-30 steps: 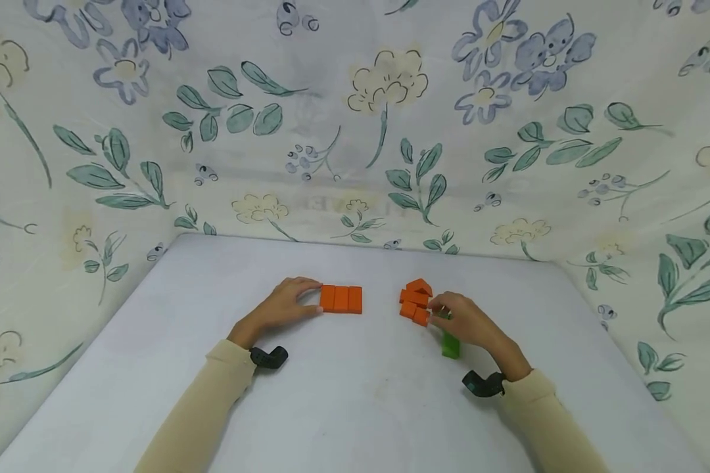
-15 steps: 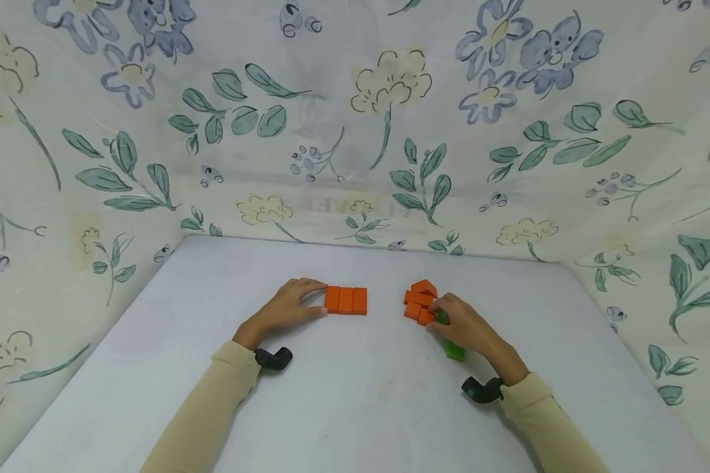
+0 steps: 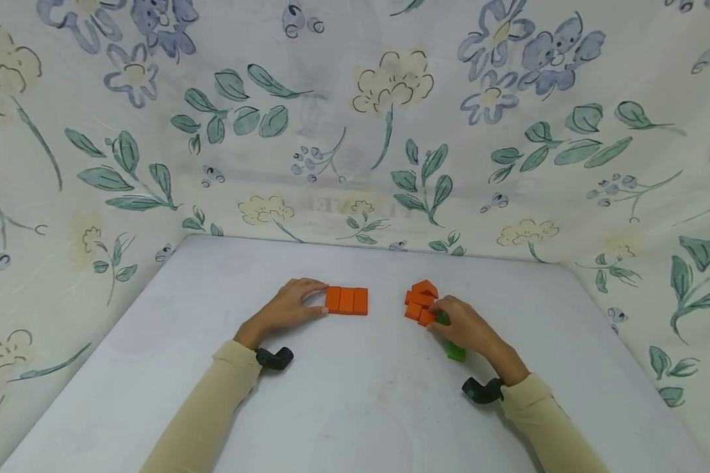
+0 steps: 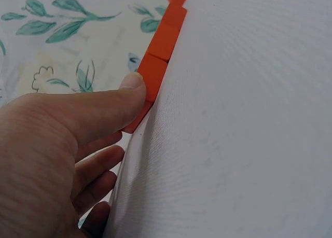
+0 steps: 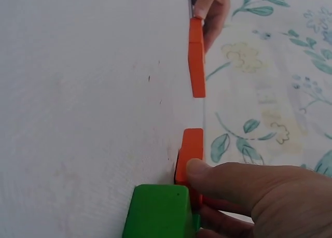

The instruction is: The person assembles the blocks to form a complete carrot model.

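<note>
On the white table point(image 3: 355, 407) lies a flat row of three orange blocks point(image 3: 346, 300). My left hand point(image 3: 321, 299) pinches its left end, thumb on the near side and forefinger on the far side. In the left wrist view the thumb point(image 4: 129, 90) presses the nearest orange block point(image 4: 153, 77). To the right is a small pile of orange blocks point(image 3: 420, 299). My right hand point(image 3: 438, 314) is at its near right corner, pinching an orange block point(image 5: 191, 144) with the thumb on its side. A green block point(image 3: 455, 353) lies partly under that hand, large in the right wrist view point(image 5: 155, 212).
Flowered cloth point(image 3: 390, 131) rises as walls behind and on both sides of the table. A black wrist camera mount point(image 3: 272, 358) sits on my left wrist, and another mount point(image 3: 479, 389) on my right. Bare white table stretches in front of both hands.
My right hand has edged a little left, closer in on the orange pile, and the green block under it shifted slightly. The left hand has stayed on the row.
</note>
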{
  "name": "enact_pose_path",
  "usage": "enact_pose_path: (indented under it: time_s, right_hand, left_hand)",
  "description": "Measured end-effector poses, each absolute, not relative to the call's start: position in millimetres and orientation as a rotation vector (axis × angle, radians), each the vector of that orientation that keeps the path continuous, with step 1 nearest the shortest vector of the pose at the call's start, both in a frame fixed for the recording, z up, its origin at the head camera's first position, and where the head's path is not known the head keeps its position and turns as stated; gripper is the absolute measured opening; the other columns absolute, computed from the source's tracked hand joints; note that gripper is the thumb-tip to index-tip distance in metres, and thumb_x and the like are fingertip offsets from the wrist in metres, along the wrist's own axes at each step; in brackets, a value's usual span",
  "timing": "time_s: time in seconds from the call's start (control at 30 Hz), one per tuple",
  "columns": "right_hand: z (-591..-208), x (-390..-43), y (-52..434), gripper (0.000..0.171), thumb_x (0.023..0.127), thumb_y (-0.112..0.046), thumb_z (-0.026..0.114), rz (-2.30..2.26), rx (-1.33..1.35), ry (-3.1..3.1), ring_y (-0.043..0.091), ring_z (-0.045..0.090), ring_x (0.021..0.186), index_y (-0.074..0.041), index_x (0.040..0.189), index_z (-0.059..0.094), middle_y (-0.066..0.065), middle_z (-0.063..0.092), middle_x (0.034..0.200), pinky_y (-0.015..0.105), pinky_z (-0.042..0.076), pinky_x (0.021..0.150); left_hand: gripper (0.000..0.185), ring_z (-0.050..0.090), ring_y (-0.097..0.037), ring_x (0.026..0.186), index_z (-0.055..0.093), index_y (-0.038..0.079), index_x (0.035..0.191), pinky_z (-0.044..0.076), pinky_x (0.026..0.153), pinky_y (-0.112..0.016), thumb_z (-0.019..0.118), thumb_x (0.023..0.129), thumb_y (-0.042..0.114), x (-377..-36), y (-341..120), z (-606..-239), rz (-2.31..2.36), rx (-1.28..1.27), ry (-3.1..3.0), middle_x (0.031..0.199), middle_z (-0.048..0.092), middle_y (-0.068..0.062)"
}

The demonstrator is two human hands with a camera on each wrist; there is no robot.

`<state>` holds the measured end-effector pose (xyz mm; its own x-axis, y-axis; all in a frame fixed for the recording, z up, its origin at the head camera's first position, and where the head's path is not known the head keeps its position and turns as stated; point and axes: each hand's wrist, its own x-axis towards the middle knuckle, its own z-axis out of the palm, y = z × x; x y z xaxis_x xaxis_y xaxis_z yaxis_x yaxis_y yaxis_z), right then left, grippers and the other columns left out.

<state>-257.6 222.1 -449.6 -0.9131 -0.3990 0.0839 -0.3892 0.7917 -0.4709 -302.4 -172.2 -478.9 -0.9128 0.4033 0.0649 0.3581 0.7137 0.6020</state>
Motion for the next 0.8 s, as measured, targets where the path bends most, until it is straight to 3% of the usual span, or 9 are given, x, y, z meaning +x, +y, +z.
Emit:
enact_pose_path:
  time_s: [0.17, 0.4, 0.8]
  right_hand:
    - [-443.9, -258.7, 222.8, 0.033, 0.089, -0.015, 0.075, -0.814, -0.624, 2.93, 0.023, 0.06, 0.096, 0.0, 0.117, 0.067, 0.013, 0.065, 0.113, 0.041, 0.056, 0.086]
    - [-432.8, -254.1, 224.3, 0.028, 0.089, -0.01, 0.073, -0.898, -0.675, 2.935, 0.018, 0.052, 0.083, 0.0, 0.114, 0.065, 0.011, 0.065, 0.108, 0.022, 0.048, 0.066]
    - [-412.6, -245.3, 170.2, 0.027, 0.088, -0.01, 0.075, -0.983, -1.009, 2.904, 0.025, 0.059, 0.09, -0.003, 0.112, 0.068, 0.008, 0.064, 0.107, 0.034, 0.055, 0.075]
  left_hand:
    - [0.06, 0.037, -0.033, 0.142, 0.054, 0.022, 0.144, 0.03, 0.115, -0.06, 0.071, 0.091, 0.043, -304.8, -173.3, -477.1, 0.975, 0.644, 2.843, 0.152, 0.047, -0.008]
    - [0.06, 0.036, -0.032, 0.143, 0.055, 0.022, 0.144, 0.029, 0.116, -0.06, 0.071, 0.09, 0.044, -303.5, -172.5, -479.7, 0.98, 0.619, 2.834, 0.153, 0.047, -0.007]
    - [0.06, 0.037, -0.033, 0.143, 0.055, 0.022, 0.144, 0.03, 0.116, -0.059, 0.071, 0.091, 0.043, -299.5, -172.0, -477.9, 0.955, 0.644, 2.853, 0.153, 0.046, -0.008]
